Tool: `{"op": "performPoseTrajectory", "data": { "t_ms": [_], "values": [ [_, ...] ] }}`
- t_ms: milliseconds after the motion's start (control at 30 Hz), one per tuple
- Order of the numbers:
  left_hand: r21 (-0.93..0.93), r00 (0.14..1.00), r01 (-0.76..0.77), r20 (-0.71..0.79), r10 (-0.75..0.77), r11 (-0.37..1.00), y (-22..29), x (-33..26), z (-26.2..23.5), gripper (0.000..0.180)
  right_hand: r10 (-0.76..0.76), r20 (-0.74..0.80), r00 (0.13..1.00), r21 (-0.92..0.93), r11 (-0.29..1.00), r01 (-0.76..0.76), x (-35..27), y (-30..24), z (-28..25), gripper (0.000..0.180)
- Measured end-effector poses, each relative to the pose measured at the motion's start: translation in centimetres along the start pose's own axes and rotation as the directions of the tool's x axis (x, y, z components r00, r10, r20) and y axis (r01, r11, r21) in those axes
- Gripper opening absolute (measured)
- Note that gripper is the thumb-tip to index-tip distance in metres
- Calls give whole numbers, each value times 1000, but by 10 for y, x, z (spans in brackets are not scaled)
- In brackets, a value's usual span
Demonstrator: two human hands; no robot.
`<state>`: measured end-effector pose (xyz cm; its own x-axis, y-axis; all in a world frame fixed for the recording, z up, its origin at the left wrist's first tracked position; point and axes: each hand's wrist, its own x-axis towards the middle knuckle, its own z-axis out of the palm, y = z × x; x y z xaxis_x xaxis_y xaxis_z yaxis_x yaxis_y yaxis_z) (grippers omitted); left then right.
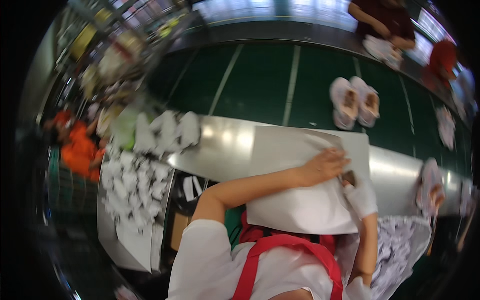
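A large white paper sheet lies in front of me, reaching over the metal table edge toward my lap. My left hand is across it at its right part, fingers bent and closed at the sheet's right edge, where the paper rises and curls. Close by, my right hand is in a white covering that looks like a glove. Its fingers are closed beside the same edge, next to a small brown patch I cannot make out. Motion smears both hands somewhat.
Beyond the metal ledge runs a green belt with a pair of pale pink shoes. Another shoe stands at right, above a bag of crumpled paper. White paper wads fill the left. Several people work nearby.
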<state>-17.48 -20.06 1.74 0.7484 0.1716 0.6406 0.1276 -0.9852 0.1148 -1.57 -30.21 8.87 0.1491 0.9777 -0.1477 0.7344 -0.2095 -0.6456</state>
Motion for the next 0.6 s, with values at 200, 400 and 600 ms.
{"op": "performPoseTrajectory", "data": {
  "t_ms": [200,400,600],
  "values": [
    [-219,920,198,378,-104,955,-5,14,-26,21,-2,-216,976,349,934,79,35,34,2,38],
    [-331,901,369,357,-247,869,-16,21,-10,12,-29,-262,965,70,996,49,34,14,2,48],
    [-208,998,57,-8,-60,977,-10,45,-34,10,53,-624,780,135,990,41,-38,55,-40,31]
  ]
}}
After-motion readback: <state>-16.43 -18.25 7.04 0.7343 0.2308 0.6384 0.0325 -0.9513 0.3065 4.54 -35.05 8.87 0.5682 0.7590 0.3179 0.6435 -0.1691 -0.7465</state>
